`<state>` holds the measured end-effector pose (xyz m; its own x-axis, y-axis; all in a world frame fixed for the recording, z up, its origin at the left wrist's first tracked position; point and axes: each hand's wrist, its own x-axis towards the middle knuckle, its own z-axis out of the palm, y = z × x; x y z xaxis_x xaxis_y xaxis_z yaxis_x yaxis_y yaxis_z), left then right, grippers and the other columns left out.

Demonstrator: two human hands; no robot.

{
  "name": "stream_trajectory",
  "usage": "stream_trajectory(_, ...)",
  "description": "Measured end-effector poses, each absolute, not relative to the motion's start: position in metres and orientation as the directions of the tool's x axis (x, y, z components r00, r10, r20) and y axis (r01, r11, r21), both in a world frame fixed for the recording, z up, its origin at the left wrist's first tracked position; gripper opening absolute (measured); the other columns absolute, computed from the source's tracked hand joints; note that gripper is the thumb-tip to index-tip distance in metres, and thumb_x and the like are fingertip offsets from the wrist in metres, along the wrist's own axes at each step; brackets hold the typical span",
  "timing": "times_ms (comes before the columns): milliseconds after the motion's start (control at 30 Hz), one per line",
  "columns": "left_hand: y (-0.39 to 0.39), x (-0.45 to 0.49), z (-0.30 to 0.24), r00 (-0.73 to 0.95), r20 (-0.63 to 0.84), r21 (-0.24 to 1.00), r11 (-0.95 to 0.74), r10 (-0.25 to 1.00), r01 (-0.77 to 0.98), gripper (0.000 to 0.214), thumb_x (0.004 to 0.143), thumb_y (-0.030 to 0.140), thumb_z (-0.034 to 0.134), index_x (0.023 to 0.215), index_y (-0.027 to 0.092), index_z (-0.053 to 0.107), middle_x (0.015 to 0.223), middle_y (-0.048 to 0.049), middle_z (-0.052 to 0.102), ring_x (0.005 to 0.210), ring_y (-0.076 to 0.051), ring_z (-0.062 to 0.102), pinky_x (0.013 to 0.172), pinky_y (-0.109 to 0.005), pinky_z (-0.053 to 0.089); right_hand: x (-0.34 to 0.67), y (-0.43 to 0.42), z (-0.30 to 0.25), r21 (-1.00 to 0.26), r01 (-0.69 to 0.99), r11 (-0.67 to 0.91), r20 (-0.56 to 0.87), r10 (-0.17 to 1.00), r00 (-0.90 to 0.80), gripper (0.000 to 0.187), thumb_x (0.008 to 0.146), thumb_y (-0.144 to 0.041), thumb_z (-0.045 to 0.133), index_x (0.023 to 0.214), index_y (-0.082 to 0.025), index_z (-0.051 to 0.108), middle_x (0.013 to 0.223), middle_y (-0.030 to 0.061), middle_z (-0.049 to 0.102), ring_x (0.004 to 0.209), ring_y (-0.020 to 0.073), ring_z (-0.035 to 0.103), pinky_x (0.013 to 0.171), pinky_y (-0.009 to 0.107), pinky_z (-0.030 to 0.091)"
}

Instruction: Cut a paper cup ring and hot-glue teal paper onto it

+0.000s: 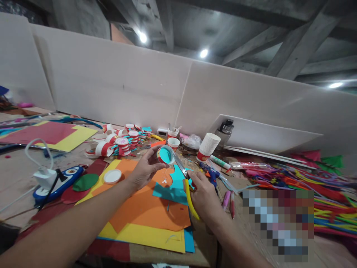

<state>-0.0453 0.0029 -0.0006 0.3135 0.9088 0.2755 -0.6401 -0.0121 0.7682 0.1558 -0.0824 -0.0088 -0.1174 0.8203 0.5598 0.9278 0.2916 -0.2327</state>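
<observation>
My left hand (144,168) grips a short paper cup (166,155) tilted toward me, its round opening showing a turquoise paper disc. Yellow-handled scissors (192,203) are in my right hand (205,195), their blades up against the cup's right rim. Whether the blades are parted I cannot tell. Below both hands lie orange paper (131,203), yellow paper (156,240) and cut turquoise paper (170,194). A white disc (112,176) rests on the sheets, left of my left hand.
Several red-and-white cup pieces (122,146) cluster at the back left. Behind my right hand stand a cup stack (208,146), a bottle (225,130) and a blue glue gun (213,175). A power strip (60,183) lies left; colourful pipe cleaners (331,204) fill the right.
</observation>
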Motion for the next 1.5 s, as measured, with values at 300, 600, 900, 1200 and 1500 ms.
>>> stream_trajectory(300, 0.003, -0.046, 0.001, 0.32, 0.269, 0.756, 0.006, 0.908, -0.654, 0.058, 0.058, 0.01, 0.085, 0.11, 0.025, 0.066, 0.108, -0.0024, 0.067, 0.086, -0.014, 0.062, 0.073, -0.025, 0.057, 0.16, -0.082, -0.01, -0.17, 0.943, 0.286, 0.56, 0.815, -0.146, 0.035, 0.085, -0.015, 0.053, 0.117, -0.015, 0.067, 0.091, 0.0104, 0.064, 0.07, 0.0174, 0.062, 0.062, 0.027, 0.05)
stream_trajectory(600, 0.007, -0.051, 0.001, 0.363, 0.293, 0.747, 0.025, 0.885, -0.664, 0.052, 0.058, 0.015, 0.087, 0.107, 0.023, 0.07, 0.1, -0.0026, 0.069, 0.078, -0.013, 0.063, 0.07, -0.024, 0.058, 0.163, -0.081, -0.01, -0.17, 0.948, 0.27, 0.58, 0.805, -0.125, 0.032, 0.086, -0.022, 0.055, 0.116, -0.017, 0.067, 0.092, 0.0091, 0.065, 0.073, 0.0179, 0.062, 0.062, 0.026, 0.049)
stream_trajectory(900, 0.006, -0.051, -0.005, 0.458, 0.291, 0.787, 0.062, 0.84, -0.613, 0.054, 0.06, 0.01, 0.085, 0.112, 0.021, 0.07, 0.094, -0.0053, 0.071, 0.078, -0.015, 0.065, 0.069, -0.025, 0.057, 0.164, -0.079, -0.004, -0.191, 0.939, 0.287, 0.574, 0.809, -0.13, 0.031, 0.088, -0.028, 0.055, 0.115, -0.019, 0.065, 0.096, 0.009, 0.061, 0.075, 0.0177, 0.061, 0.061, 0.026, 0.048)
stream_trajectory(1200, 0.008, -0.055, -0.003, 0.484, 0.275, 0.798, 0.083, 0.831, -0.597, 0.05, 0.058, 0.016, 0.087, 0.105, 0.021, 0.073, 0.089, -0.004, 0.071, 0.074, -0.014, 0.064, 0.067, -0.024, 0.055, 0.164, -0.08, -0.003, -0.14, 0.945, 0.294, 0.595, 0.788, -0.157, 0.031, 0.083, -0.021, 0.057, 0.113, -0.018, 0.068, 0.089, 0.0075, 0.063, 0.07, 0.017, 0.061, 0.059, 0.025, 0.047)
stream_trajectory(1500, 0.013, -0.058, -0.007, 0.519, 0.313, 0.811, 0.06, 0.796, -0.582, 0.047, 0.062, 0.026, 0.087, 0.106, 0.02, 0.073, 0.085, -0.0048, 0.069, 0.07, -0.013, 0.062, 0.069, -0.026, 0.053, 0.164, -0.082, -0.001, -0.046, 0.967, 0.25, 0.622, 0.765, -0.168, 0.031, 0.081, -0.018, 0.055, 0.108, -0.02, 0.069, 0.087, 0.0071, 0.066, 0.066, 0.0162, 0.06, 0.054, 0.024, 0.041)
